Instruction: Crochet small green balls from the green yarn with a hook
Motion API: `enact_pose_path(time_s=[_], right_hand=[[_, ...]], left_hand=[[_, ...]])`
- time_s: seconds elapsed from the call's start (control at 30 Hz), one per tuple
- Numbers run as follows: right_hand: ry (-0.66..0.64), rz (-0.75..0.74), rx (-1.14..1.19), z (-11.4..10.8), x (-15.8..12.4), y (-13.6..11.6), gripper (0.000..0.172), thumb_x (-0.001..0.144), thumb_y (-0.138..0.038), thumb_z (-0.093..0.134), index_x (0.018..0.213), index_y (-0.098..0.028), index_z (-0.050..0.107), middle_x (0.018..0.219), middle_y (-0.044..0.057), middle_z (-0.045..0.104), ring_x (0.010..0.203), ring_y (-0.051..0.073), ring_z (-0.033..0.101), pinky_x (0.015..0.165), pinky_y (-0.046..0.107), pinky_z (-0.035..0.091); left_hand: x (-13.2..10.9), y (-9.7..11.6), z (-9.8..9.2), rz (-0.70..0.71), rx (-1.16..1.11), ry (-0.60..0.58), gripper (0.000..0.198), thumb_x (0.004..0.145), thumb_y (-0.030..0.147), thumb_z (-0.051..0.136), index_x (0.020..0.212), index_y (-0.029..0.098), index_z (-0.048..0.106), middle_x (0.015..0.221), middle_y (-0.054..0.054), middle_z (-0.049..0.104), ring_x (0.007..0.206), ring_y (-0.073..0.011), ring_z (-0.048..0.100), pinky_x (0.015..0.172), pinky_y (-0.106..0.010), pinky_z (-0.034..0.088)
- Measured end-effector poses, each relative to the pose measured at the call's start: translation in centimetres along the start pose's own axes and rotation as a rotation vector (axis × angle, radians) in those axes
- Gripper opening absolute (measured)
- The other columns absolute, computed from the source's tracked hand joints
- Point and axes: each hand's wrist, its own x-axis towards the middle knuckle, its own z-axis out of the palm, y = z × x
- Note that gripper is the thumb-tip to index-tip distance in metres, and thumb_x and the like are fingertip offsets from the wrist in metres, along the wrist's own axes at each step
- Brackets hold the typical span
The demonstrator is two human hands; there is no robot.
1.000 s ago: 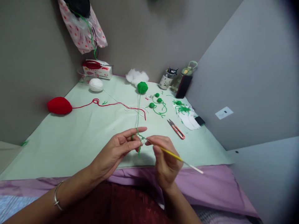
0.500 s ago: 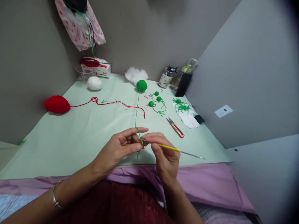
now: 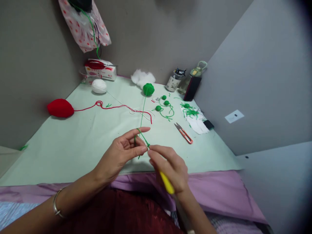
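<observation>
My left hand pinches a green yarn strand that runs over its forefinger and back to a green yarn ball. My right hand is closed round a yellow-handled crochet hook, whose tip meets the yarn right by my left fingertips. The hook's handle points back toward me. Both hands hover above the near edge of the pale green table.
On the table lie a red yarn ball with a red strand, a white yarn ball, white stuffing, small green crocheted pieces, orange snips, a jar, a bottle and a box. Grey walls close in on three sides.
My right hand has turned the hook so its handle now points toward me instead of out to the right. The left hand has shifted slightly up and away.
</observation>
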Motion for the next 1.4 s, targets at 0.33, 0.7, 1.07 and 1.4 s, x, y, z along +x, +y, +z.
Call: enact_pose_path(time_s=[0.33,0.7,1.07,1.4], right_hand=[[0.198,0.431,0.574,0.2,0.2,0.7,0.023,0.102,-0.017,0.055,0.108,-0.026,0.075,0.087,0.003,0.071,0.076,0.017,0.069,0.067,0.033,0.060],[0.152,0.116,0.057,2.1,-1.3,0.2,0.046,0.095,-0.009,0.064,0.135,-0.032,0.069,0.114,0.008,0.074,0.102,0.023,0.073,0.081,0.036,0.063],[0.391,0.673,0.841,0.8,0.2,1.1,0.015,0.098,-0.029,0.063,0.093,-0.022,0.076,0.079,0.002,0.068,0.061,0.013,0.061,0.055,0.028,0.053],[0.217,0.571,0.754,1.8,-0.2,0.8,0.014,0.099,-0.030,0.065,0.099,-0.026,0.079,0.095,0.005,0.077,0.087,0.020,0.071,0.076,0.036,0.060]], left_hand=[[0.4,0.7,-0.6,-0.134,-0.024,-0.030,0.044,0.080,0.026,0.087,0.122,0.021,0.076,0.075,0.004,0.063,0.068,-0.0105,0.052,0.070,-0.025,0.041],[0.0,-0.3,0.5,-0.176,-0.121,-0.028,0.055,0.078,0.031,0.088,0.130,0.020,0.074,0.082,0.000,0.068,0.078,-0.0139,0.058,0.080,-0.027,0.046],[0.4,0.6,-0.6,-0.162,-0.125,-0.040,0.021,0.080,0.024,0.083,0.100,0.020,0.084,0.086,-0.002,0.067,0.078,-0.0142,0.058,0.081,-0.028,0.047],[0.1,-0.3,0.4,-0.094,0.008,-0.063,0.038,0.077,0.027,0.087,0.115,0.026,0.082,0.087,-0.002,0.071,0.085,-0.0174,0.060,0.085,-0.031,0.047]])
